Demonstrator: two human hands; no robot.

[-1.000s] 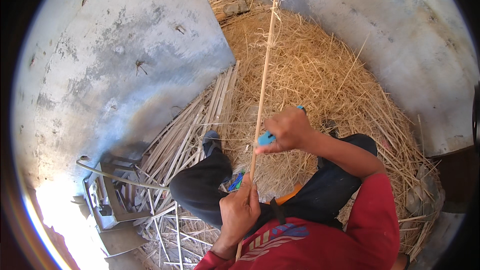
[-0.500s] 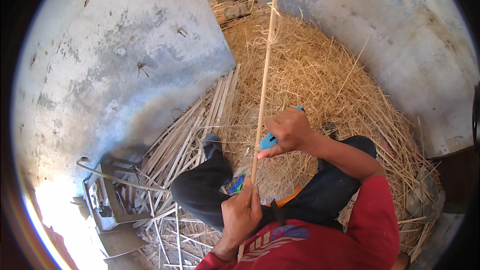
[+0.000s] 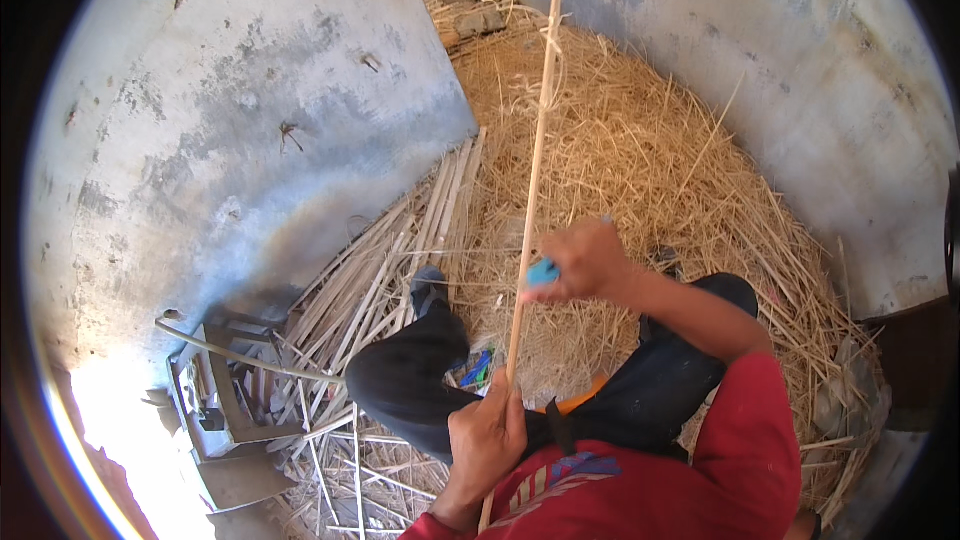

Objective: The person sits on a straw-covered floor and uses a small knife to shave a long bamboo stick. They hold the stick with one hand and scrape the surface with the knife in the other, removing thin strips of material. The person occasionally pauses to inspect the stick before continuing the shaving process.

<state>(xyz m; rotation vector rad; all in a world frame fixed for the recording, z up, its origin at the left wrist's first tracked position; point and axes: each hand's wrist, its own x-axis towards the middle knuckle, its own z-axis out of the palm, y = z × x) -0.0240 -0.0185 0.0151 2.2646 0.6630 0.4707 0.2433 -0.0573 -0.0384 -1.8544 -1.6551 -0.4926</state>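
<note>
The two hands are apart. The left hand (image 3: 487, 432), at the lower centre of the frame, is closed around a pale wooden stick (image 3: 537, 160). The stick runs from the top centre of the frame, slightly tilted, down through this grip to the lower edge, in front of a red shirt (image 3: 640, 495). Thin curled shavings (image 3: 557, 52) cling to its upper part.

The right hand (image 3: 588, 260), right of centre, is clenched on a blue tool (image 3: 543, 273) set against or just beside the stick; blur prevents telling which. The tool's edge cannot be made out.

Loose straw-coloured shavings (image 3: 650, 155) cover the floor from upper centre to the right. Long wooden strips (image 3: 385, 260) lie piled left of centre. A box-like wooden frame (image 3: 235, 433) stands at lower left, near dark trousers (image 3: 400, 380).
</note>
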